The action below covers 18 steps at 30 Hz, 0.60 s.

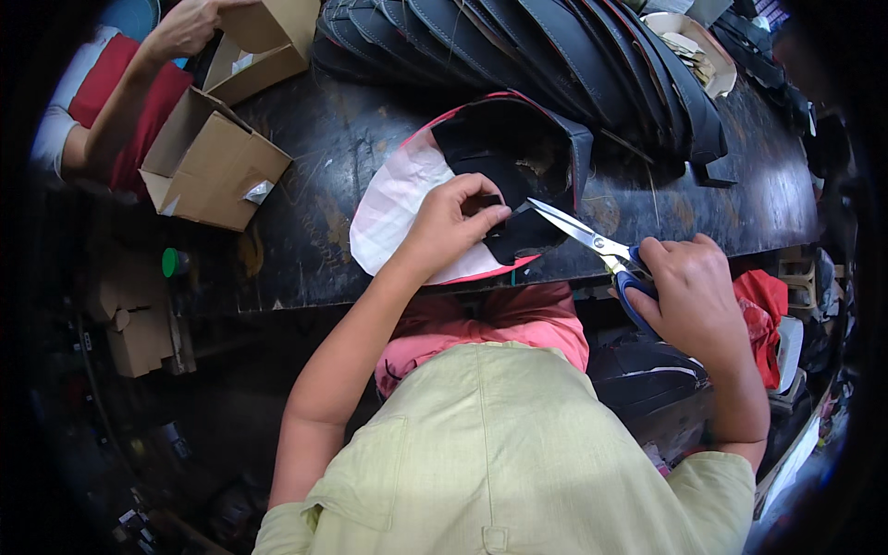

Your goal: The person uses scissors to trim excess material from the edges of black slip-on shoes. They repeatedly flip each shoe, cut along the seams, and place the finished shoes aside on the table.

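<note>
On the table edge in front of me lies a sewn fabric piece [393, 213], curved and hollow, with a black inside, a white panel on its left and red edging. My left hand [458, 222] reaches over the white panel, thumb and fingers pinched on the black fabric. A short dark bit shows between these fingertips and the blade tips. With my right hand [689, 291] I grip scissors [597, 242] by their blue handles. Their silver blades point left over the black inside and look nearly closed. The pinched fabric is partly hidden by my fingers.
Dark stitched panels [555, 65] stand in a long row along the table's [314, 213] back. Open cardboard boxes [217, 166] are at the left, beside another person's arm [125, 102]. A bowl [712, 55] with scraps sits at the back right. Red cloth [760, 319] hangs at the right.
</note>
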### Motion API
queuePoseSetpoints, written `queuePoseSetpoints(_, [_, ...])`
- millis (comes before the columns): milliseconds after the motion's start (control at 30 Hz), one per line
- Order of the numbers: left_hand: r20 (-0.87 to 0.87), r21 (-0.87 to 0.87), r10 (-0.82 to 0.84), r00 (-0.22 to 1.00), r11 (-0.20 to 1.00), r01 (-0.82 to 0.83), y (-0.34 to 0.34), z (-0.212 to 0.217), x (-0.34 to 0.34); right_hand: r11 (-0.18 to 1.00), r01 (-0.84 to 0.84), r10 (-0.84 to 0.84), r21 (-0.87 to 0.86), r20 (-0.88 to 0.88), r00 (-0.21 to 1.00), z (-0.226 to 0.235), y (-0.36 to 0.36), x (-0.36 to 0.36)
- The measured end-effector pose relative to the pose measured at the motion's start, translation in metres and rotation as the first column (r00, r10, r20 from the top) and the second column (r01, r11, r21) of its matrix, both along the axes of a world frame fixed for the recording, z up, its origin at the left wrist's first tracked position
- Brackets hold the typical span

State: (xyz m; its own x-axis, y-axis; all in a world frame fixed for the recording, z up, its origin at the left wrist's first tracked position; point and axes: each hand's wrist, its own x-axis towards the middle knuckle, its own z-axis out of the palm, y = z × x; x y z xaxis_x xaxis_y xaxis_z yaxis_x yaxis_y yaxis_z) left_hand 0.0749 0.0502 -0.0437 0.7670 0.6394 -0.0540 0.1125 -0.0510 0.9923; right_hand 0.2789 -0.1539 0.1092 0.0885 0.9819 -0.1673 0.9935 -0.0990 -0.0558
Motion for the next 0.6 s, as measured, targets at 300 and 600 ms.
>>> queuePoseSetpoints(300, [0.117, -0.163, 0.019, 0.993, 0.987, 0.0, 0.002, -0.014, -0.004, 0.986, -0.137, 0.143, -0.094, 0.054, 0.988, -0.017, 0.028, -0.006])
queuePoseSetpoints(600, [0.204, -0.243, 0.146, 0.968, 0.965, -0.095, 0.003, -0.018, -0.001, 0.991, -0.063, 0.068, -0.118, 0.034, 0.997, -0.048, 0.02, -0.008])
